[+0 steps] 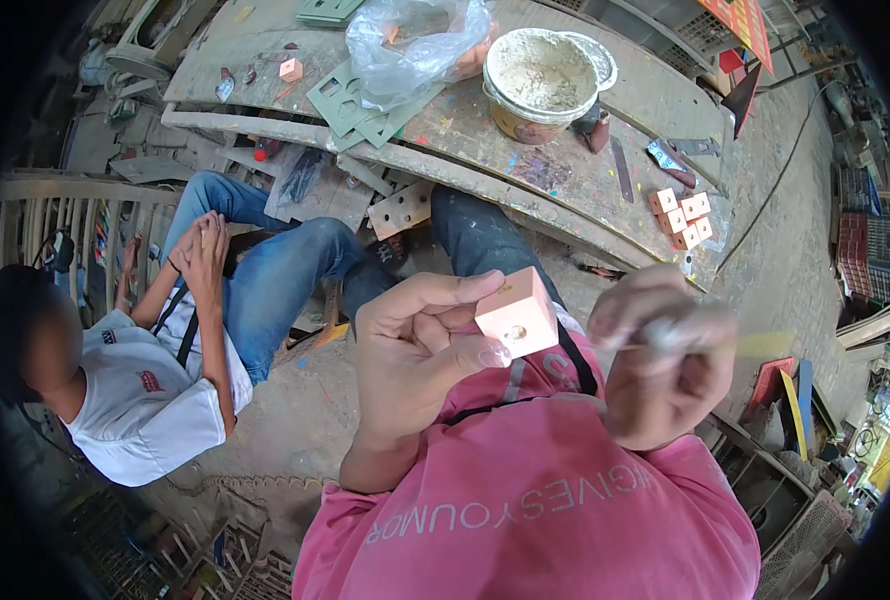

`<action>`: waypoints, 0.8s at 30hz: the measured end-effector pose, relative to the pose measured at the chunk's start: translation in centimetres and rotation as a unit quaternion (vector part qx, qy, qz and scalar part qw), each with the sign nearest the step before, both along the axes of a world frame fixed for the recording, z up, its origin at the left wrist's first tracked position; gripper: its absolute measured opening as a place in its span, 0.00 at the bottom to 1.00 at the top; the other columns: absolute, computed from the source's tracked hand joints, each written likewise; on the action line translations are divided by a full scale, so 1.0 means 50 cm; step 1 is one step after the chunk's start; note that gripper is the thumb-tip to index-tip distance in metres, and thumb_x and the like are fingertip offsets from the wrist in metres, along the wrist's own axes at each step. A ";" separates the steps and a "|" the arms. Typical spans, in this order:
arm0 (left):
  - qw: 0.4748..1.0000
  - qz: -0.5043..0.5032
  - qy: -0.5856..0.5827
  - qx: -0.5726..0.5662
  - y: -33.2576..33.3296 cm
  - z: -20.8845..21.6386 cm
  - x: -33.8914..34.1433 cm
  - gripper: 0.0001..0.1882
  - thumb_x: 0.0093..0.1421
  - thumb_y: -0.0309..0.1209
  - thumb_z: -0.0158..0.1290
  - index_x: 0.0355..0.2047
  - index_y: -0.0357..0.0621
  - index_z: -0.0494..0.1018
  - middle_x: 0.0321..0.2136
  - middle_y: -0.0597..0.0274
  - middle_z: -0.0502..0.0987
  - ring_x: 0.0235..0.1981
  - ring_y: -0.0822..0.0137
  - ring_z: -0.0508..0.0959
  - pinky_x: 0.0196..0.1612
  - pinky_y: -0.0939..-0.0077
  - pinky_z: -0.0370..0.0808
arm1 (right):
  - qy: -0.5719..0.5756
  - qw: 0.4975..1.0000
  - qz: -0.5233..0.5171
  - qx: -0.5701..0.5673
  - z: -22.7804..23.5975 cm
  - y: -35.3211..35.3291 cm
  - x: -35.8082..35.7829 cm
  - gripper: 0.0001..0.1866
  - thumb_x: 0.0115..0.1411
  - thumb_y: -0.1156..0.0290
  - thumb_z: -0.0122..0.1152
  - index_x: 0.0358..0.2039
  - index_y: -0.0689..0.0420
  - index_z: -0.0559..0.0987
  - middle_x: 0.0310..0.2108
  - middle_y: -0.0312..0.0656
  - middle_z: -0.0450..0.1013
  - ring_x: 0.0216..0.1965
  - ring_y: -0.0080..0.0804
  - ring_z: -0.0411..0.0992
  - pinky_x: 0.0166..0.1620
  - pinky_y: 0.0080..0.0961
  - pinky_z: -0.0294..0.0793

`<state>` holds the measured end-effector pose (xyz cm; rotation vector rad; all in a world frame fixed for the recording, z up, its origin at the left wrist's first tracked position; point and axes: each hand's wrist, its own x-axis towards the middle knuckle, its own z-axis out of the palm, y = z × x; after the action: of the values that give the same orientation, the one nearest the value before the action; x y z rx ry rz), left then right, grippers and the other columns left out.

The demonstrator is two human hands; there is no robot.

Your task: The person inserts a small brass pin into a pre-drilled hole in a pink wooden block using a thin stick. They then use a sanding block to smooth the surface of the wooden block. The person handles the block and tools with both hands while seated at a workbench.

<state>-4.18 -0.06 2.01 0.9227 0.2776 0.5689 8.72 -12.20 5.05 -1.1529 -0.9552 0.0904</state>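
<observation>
My left hand (pixel 397 350) pinches a pale pink cube-shaped block (pixel 540 312) between thumb and fingers, in front of my chest. A small round hole shows in the block's near face, and a small dark mark is on its top. To the right of the block, and apart from it, my right hand (pixel 655 365) is smeared by motion. Its fingers are curled around something whitish that is too blurred to name. Several similar pink blocks with round holes (pixel 686 219) are grouped at the right end of the wooden workbench (pixel 445 150).
A bucket of pale paste (pixel 545 85) stands on the bench beside a clear plastic bag (pixel 405 50) and green stencil-like plates (pixel 350 105). One pink block (pixel 291 70) sits farther left. A flat blade (pixel 622 170) lies near the blocks. Another person (pixel 150 390) sits at my left, hands together.
</observation>
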 end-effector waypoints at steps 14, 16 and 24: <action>0.992 -0.096 0.041 -0.078 0.004 0.019 0.013 0.22 0.54 0.13 0.49 0.51 0.20 0.63 0.45 0.39 0.72 0.47 0.56 0.74 0.52 0.67 0.71 | 0.093 0.967 0.178 -0.157 -0.023 0.005 0.032 0.26 0.42 0.78 0.71 0.45 0.64 0.75 0.41 0.46 0.76 0.42 0.29 0.75 0.44 0.21 0.71; 0.992 -0.095 0.041 -0.077 0.004 0.017 0.014 0.22 0.54 0.12 0.48 0.51 0.19 0.63 0.45 0.39 0.72 0.47 0.57 0.74 0.52 0.67 0.71 | 0.077 0.972 0.169 -0.145 -0.030 0.005 0.031 0.25 0.43 0.79 0.70 0.44 0.64 0.76 0.40 0.46 0.76 0.40 0.30 0.76 0.42 0.21 0.72; 0.996 -0.071 0.044 -0.039 -0.003 0.014 0.010 0.22 0.54 0.13 0.47 0.50 0.18 0.62 0.43 0.41 0.73 0.46 0.59 0.74 0.50 0.70 0.72 | 0.049 0.970 0.151 -0.184 -0.028 -0.001 0.020 0.23 0.44 0.76 0.70 0.43 0.64 0.76 0.36 0.45 0.78 0.35 0.29 0.78 0.37 0.20 0.74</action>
<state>-3.66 -0.22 2.73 0.8844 0.3091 0.3852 9.72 -12.23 3.67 -1.3186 -1.0478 0.5864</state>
